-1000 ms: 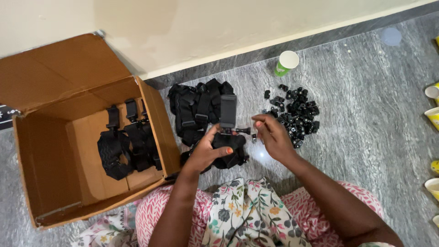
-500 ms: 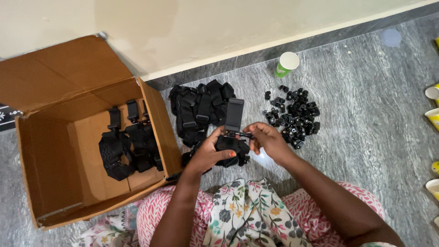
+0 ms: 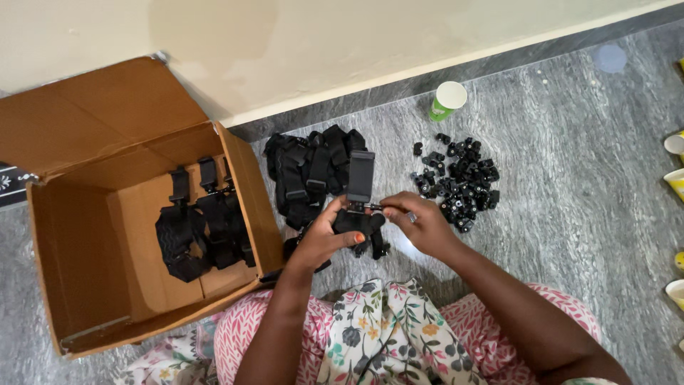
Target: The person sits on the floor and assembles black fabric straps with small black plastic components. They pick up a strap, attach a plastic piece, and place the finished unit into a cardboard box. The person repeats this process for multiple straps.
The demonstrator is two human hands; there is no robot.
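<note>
Phone mount point(image 3: 359, 178) gripped beside box point(image 3: 246, 192).

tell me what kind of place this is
Probably a room in a home used for hand assembly: the person sits on a grey stone floor by a plain wall, with a cardboard box and small black parts.

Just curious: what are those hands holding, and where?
The left hand grips a black strap mount by its base; the right hand pinches its side screw.
</note>
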